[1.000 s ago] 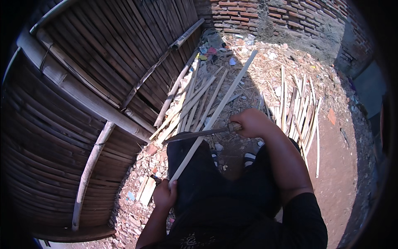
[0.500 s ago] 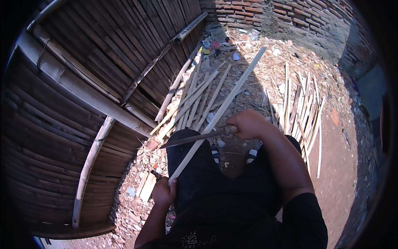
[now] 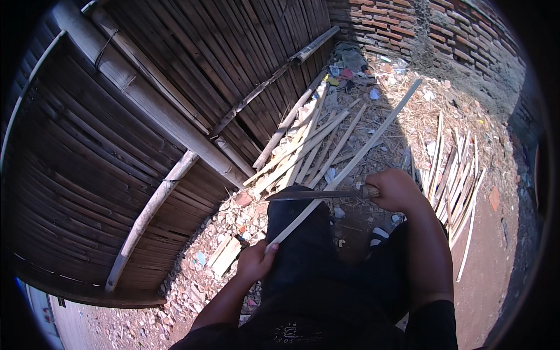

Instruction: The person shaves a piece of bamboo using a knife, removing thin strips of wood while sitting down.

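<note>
A long pale bamboo strip (image 3: 367,146) slants from my left side up and away toward the far right, passing over my left thigh. My left hand (image 3: 256,261) is closed around its near end, thumb on top. In my right hand (image 3: 392,189) is the wooden handle of a machete (image 3: 315,195). Its dark blade lies across the strip above my left knee, the tip pointing left. Whether the edge bites into the strip, I cannot tell.
Pale bamboo strips (image 3: 315,146) lie piled by the bamboo wall (image 3: 192,64). A second bundle of strips (image 3: 458,175) rests on the ground at right. Short wood pieces (image 3: 224,255) lie among rubble on the left. A brick wall (image 3: 396,29) stands at the back.
The whole view has shifted, so the scene sits farther right and lower. The machete now lies more level across the strip. Both hands keep their hold.
</note>
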### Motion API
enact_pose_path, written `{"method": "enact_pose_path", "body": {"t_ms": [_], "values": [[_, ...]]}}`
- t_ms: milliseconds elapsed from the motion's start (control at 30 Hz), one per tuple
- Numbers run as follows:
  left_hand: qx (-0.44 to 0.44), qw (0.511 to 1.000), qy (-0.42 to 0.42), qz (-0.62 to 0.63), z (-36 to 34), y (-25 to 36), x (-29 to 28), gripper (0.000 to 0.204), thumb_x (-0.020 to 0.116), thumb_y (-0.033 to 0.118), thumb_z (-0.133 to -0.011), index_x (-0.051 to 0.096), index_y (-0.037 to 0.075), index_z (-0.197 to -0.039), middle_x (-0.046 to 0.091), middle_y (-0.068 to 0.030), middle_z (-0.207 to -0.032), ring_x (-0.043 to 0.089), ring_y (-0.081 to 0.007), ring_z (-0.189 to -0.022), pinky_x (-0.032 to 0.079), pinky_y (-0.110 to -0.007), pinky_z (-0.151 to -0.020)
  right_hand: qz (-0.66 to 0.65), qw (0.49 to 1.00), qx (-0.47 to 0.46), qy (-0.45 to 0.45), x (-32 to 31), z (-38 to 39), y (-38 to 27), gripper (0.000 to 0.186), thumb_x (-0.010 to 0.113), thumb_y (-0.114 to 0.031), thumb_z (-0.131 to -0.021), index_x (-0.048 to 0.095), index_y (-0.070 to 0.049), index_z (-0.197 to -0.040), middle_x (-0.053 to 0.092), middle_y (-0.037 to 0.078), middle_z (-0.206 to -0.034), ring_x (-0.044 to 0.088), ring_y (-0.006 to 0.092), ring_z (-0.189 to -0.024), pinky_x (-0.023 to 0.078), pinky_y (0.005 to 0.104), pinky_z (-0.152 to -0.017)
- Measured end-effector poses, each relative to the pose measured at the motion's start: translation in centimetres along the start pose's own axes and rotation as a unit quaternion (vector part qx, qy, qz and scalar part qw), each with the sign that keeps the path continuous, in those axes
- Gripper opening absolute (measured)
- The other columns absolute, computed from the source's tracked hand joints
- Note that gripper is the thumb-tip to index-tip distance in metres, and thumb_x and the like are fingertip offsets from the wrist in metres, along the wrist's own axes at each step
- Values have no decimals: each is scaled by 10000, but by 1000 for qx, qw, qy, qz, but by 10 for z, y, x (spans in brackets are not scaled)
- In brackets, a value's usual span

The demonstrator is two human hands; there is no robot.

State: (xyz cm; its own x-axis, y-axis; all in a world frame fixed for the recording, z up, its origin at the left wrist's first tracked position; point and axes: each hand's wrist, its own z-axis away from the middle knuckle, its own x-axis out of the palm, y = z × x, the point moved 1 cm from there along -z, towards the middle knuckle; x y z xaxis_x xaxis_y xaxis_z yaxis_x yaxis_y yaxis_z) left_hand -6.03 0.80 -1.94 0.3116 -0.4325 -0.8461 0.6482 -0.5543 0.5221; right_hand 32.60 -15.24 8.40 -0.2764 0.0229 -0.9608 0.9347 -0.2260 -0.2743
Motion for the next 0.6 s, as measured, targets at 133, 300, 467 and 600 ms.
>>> {"method": "enact_pose_path", "body": {"t_ms": [133,300,467,600], "values": [[-47,998,-28,13,-20,29,-10,657,436,636,-1041,623,19,-915,666,-247,-758,690,-458,-794,520,-560,-724,-114,982,93,119,4,7,53,361,823,-250,-798,711,-75,-1093,717,218,-908,690,442,-939,550,508,-830],[-45,999,-28,-6,-31,35,-12,682,457,670,-1021,639,18,-935,684,-244,-793,703,-448,-828,537,-542,-764,-101,963,179,174,12,1,73,348,819,-259,-818,697,-49,-1067,713,239,-910,685,464,-920,548,520,-823],[-42,996,-72,-36,-32,55,-27,693,466,687,-1010,644,20,-950,697,-246,-822,712,-443,-844,545,-535,-775,-3,996,15,88,28,-8,21,318,827,-231,-792,703,-60,-1029,698,226,-872,686,447,-880,548,499,-787],[-33,997,-61,-14,-34,59,-24,666,489,665,-1015,638,17,-979,696,-251,-849,705,-447,-862,537,-537,-781,-39,993,12,107,21,-12,19,302,796,-222,-797,696,-67,-1035,709,225,-899,688,450,-895,549,510,-799]]}}
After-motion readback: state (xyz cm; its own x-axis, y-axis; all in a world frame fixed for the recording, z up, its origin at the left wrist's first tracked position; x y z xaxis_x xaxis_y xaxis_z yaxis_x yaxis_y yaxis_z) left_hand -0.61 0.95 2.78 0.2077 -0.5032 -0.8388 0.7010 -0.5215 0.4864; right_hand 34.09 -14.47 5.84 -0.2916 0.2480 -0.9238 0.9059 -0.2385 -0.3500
